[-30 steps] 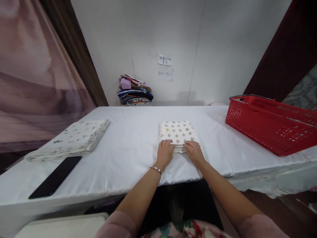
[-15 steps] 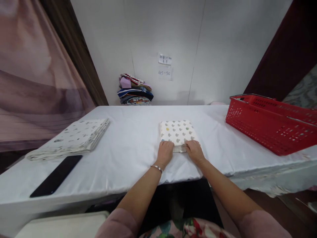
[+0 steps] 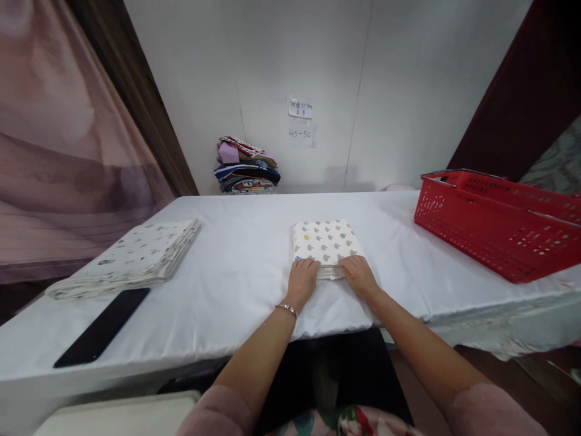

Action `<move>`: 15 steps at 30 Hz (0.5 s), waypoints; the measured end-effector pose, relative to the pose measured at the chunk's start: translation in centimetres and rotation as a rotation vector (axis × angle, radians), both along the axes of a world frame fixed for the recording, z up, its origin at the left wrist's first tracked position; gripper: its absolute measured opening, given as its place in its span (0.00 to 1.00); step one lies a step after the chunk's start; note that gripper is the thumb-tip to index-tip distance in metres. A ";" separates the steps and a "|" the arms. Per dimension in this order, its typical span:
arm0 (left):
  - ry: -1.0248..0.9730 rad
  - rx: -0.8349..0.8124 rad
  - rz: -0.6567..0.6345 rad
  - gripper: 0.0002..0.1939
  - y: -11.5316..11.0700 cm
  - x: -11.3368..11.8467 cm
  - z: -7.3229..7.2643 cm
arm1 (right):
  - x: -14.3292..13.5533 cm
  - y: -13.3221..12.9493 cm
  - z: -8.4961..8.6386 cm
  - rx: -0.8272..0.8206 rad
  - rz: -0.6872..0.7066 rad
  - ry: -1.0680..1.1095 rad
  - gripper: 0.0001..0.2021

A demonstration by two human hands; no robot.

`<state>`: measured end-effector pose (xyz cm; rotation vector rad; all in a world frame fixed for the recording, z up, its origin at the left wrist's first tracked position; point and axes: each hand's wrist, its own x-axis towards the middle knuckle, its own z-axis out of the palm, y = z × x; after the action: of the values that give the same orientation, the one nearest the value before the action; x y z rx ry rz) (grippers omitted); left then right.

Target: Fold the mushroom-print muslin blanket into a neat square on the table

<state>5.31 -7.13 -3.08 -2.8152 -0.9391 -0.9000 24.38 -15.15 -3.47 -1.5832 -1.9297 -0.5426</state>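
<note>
A folded white cloth (image 3: 325,240) with grey prints and a few coloured ones lies on the white-covered table (image 3: 236,254). My left hand (image 3: 303,280) grips its near left corner, the fingers curled over the edge. At the near right corner my right hand (image 3: 359,276) holds the same cloth, fingers bent onto its top. Between the two hands the layered near edge shows. Both thumbs are mostly hidden.
On the left lie a stack of folded printed cloth (image 3: 136,254) and a black phone-like slab (image 3: 103,327). A red basket (image 3: 490,224) stands at the right. Folded coloured fabrics (image 3: 247,169) are piled by the back wall, near paper signs (image 3: 300,121).
The view has shifted very slightly. Both hands stay at the cloth's near corners, and the right fingers have shifted a little.
</note>
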 end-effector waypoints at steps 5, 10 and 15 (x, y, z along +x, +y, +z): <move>-0.016 0.011 0.013 0.12 0.0 0.1 -0.2 | -0.1 -0.1 -0.2 -0.013 0.025 0.056 0.10; -0.011 0.015 0.000 0.13 0.1 0.1 -0.4 | -0.1 -0.4 -0.2 0.001 0.072 0.034 0.11; -0.019 -0.001 -0.026 0.14 -0.2 -0.1 -0.2 | -0.1 -0.7 -0.1 -0.025 0.077 0.037 0.11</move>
<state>5.26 -7.29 -3.26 -2.8304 -0.9077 -0.9309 24.25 -15.80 -3.59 -1.5166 -1.9678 -0.4565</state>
